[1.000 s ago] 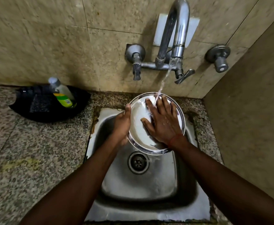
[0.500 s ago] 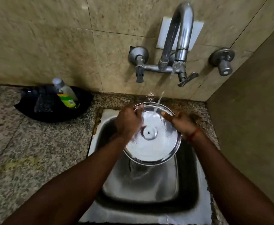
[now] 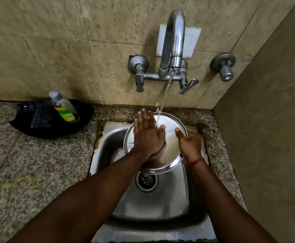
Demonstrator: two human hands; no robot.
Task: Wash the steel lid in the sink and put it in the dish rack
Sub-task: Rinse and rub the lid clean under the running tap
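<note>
Sink [image 3: 153, 204]: steel basin set in the speckled desk [image 3: 29, 172], drain showing below the lid.
Steel lid [image 3: 169, 146]: held tilted above the basin, under the water stream.
Left hand [image 3: 147, 135]: laid flat on the lid's face, fingers stretched open, gripping nothing.
Right hand [image 3: 189, 144]: fingers closed around the lid's right rim.
Tap [image 3: 173, 50]: running, on the tiled wall.
Soap bottle [image 3: 64, 107]: leaning in a black tray [image 3: 38, 127], back left.

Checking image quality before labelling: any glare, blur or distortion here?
Head view: wide-angle bending at the walls; motion smear on the upper-left tiles; bright glare on the wet steel lid washes out its surface; left hand and right hand stay fairly sharp.
</note>
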